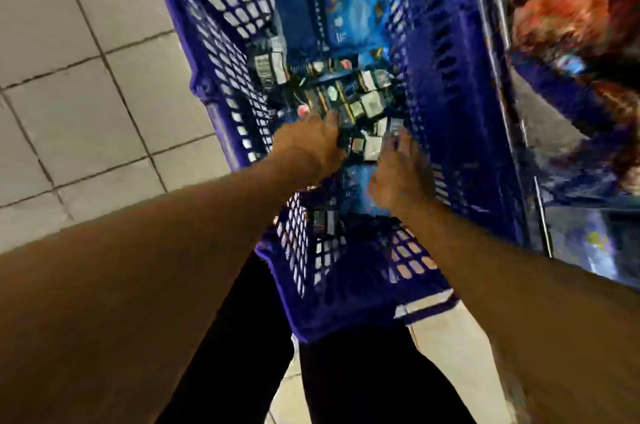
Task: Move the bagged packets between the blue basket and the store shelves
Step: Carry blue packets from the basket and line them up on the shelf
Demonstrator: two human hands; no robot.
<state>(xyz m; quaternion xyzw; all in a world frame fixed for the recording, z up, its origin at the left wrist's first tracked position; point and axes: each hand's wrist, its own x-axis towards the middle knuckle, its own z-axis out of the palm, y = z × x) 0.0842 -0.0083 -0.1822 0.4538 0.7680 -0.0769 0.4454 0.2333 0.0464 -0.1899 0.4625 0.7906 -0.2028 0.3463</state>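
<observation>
From the head view, both bare arms reach down into the deep blue lattice-walled plastic basket (214, 52), which stands on the pale tiled floor (69, 77) with its right wall just beside the store shelves (571, 42) of blurred red and blue packaging. The bagged packets (360, 101), small silvery and dark sachets in clear wrap, lie heaped on the basket's bottom over larger blue bags, mostly toward the right wall. The left hand (311, 143) lies on the heap near the basket's left wall, fingers (330, 117) stretched forward and touching the packets, seemingly to steady or gather them. The right hand (401, 177) comes in near the right wall with fingers curled down at the heap's near edge; blur hides whether they pinch a packet, so I cannot tell. The basket probably sits this close to the shelves to keep each transfer short, and both hands likely work together to lift a bundle.
</observation>
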